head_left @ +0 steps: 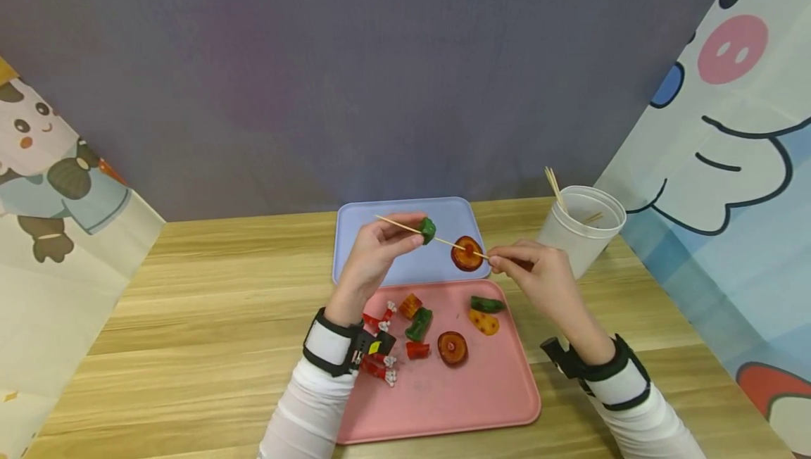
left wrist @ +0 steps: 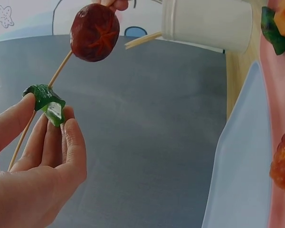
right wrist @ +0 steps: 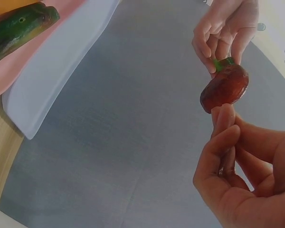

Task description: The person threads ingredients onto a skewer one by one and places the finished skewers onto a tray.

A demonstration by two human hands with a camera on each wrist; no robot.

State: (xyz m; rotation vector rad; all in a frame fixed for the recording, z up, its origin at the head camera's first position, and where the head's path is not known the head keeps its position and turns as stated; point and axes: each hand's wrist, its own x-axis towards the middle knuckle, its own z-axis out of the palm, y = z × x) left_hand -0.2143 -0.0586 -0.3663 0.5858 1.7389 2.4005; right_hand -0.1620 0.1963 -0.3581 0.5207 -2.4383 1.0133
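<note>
The right hand (right wrist: 247, 173) has its fingers pinched together just below a glossy reddish-brown mushroom (right wrist: 225, 88); beyond it, the left hand (right wrist: 230, 28) pinches a green piece (right wrist: 224, 62). Well left of these fingers, a green pepper (right wrist: 21, 32) lies beside a blue tray (right wrist: 52, 71).

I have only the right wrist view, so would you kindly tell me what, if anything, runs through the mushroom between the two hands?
Observer: A thin wooden skewer runs through the mushroom.
Operator: Thank you; does it show on the far side of the green piece?
Observer: Yes, the left wrist view shows its end emerging past the green piece that the left hand pinches.
Operator: And are there any spare sticks nearby?
Observer: Yes, the head view shows spare sticks poking up from a white cup near the right hand.
</note>
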